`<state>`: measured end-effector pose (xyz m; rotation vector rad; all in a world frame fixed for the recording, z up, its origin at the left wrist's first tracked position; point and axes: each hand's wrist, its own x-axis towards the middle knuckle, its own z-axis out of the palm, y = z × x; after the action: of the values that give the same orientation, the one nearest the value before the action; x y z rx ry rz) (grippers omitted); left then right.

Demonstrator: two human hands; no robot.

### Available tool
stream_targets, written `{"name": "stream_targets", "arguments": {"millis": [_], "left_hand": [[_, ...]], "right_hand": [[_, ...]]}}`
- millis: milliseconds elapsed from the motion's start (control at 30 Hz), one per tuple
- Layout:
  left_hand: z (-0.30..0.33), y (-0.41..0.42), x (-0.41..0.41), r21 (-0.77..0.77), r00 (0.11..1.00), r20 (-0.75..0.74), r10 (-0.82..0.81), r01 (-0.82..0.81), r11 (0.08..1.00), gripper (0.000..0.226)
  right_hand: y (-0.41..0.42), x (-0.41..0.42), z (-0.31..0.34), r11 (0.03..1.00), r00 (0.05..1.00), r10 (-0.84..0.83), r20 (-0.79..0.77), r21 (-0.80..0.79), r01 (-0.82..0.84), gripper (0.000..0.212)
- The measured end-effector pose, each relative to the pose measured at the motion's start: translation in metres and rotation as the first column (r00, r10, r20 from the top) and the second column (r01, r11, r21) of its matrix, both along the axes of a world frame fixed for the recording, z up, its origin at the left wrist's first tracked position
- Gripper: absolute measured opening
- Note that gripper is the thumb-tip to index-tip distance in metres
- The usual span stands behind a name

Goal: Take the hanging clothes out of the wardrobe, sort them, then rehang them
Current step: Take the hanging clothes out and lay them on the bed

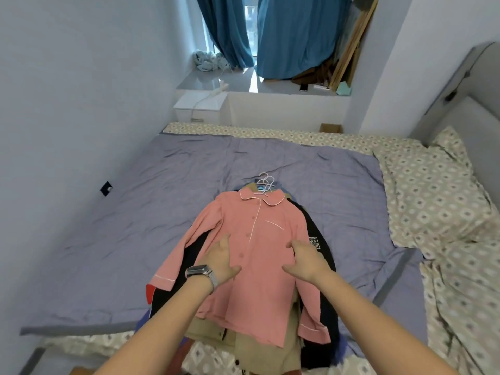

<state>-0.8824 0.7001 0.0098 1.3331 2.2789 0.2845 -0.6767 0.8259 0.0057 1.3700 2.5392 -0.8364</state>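
Note:
A pile of clothes on hangers lies on the bed. On top is a pink button-up shirt (259,239) with white piping. Under it show a beige garment (259,345), a black garment (322,255) with a white patch, and a bit of red (151,292). Several white hanger hooks (265,182) stick out past the collar. My left hand (220,259), with a metal watch on the wrist, rests flat on the shirt's left side. My right hand (305,259) rests flat on its right side. Both hands have straight fingers and grip nothing.
The pile lies on a purple quilt (130,212) over a patterned sheet (438,196). A grey headboard (465,104) is at the right. A white nightstand (200,106) and a window ledge with blue curtains (292,36) are beyond the bed. A wall runs along the left.

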Motion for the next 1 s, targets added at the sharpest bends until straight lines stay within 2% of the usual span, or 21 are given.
{"name": "stream_targets", "arguments": {"millis": [100,233,333,433,533,633,733,867,1000], "left_hand": [[0.015,-0.042,0.006,-0.016,0.995,-0.062,0.084,-0.085,0.996,0.099],[0.025,-0.117,0.027,-0.071,0.959,-0.054,0.279,-0.283,0.957,0.093],[0.032,-0.188,0.051,-0.049,0.891,-0.058,0.45,-0.452,0.89,0.089],[0.046,-0.271,0.085,-0.005,0.773,-0.075,0.63,-0.632,0.775,0.083],[0.062,-0.364,0.13,0.017,0.604,-0.124,0.787,-0.792,0.61,0.082],[0.082,-0.464,0.186,0.057,0.371,-0.135,0.919,-0.923,0.381,0.078],[0.098,-0.558,0.259,0.096,0.125,-0.2,0.972,-0.985,0.146,0.071],[0.106,-0.66,0.371,0.138,-0.18,-0.315,0.932,-0.98,-0.142,0.053],[0.109,-0.748,0.506,0.052,-0.416,-0.309,0.855,-0.905,-0.421,0.048]], "right_hand": [[-0.02,-0.005,0.016,0.995,0.995,0.101,-0.028,-0.018,-0.101,0.071],[-0.059,-0.02,0.032,0.955,0.946,0.298,-0.124,0.031,-0.296,0.07],[-0.106,-0.036,0.036,0.855,0.838,0.514,-0.184,0.037,-0.517,0.078],[-0.173,-0.051,0.041,0.702,0.678,0.7,-0.223,0.043,-0.711,0.078],[-0.257,-0.062,0.058,0.489,0.471,0.862,-0.186,0.062,-0.87,0.078],[-0.353,-0.064,0.079,0.253,0.231,0.957,-0.173,0.116,-0.961,0.078],[-0.46,-0.047,0.098,0.02,-0.004,0.987,-0.161,0.149,-0.989,0.074],[-0.607,0.011,0.114,-0.338,-0.356,0.928,-0.114,0.15,-0.929,0.064],[-0.75,0.115,0.121,-0.673,-0.685,0.717,-0.129,0.129,-0.728,0.057]]}}
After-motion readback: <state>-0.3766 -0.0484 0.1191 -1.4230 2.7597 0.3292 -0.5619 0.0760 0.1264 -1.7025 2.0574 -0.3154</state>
